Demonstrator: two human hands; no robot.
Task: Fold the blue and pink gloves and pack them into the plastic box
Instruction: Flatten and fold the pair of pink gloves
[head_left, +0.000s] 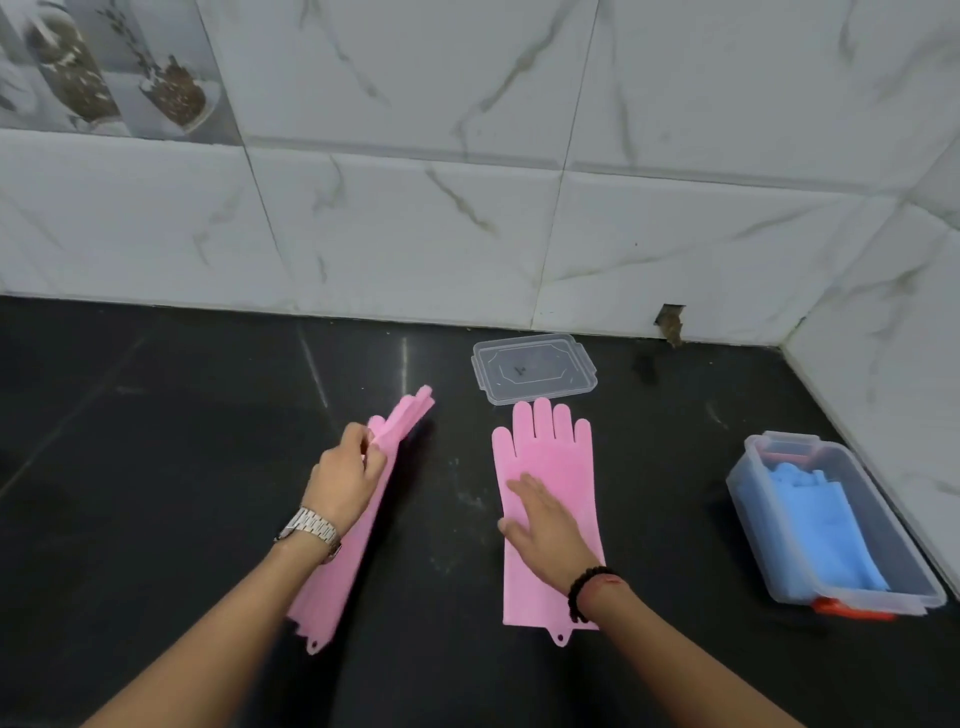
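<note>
One pink glove (543, 452) lies flat on the black counter, fingers pointing to the wall. My right hand (545, 519) rests palm-down on its middle, fingers spread. A second pink glove (363, 519) is lifted on edge at the left, and my left hand (345, 478) pinches it near the thumb. The clear plastic box (904, 566) stands at the right with folded blue gloves (826, 519) inside. Its clear lid (535, 369) lies by the wall behind the flat glove.
The black counter (156, 467) ends at a white marble-tiled wall behind and at the right, where the box sits close to the corner. A small hole (671, 319) shows in the back wall above the counter.
</note>
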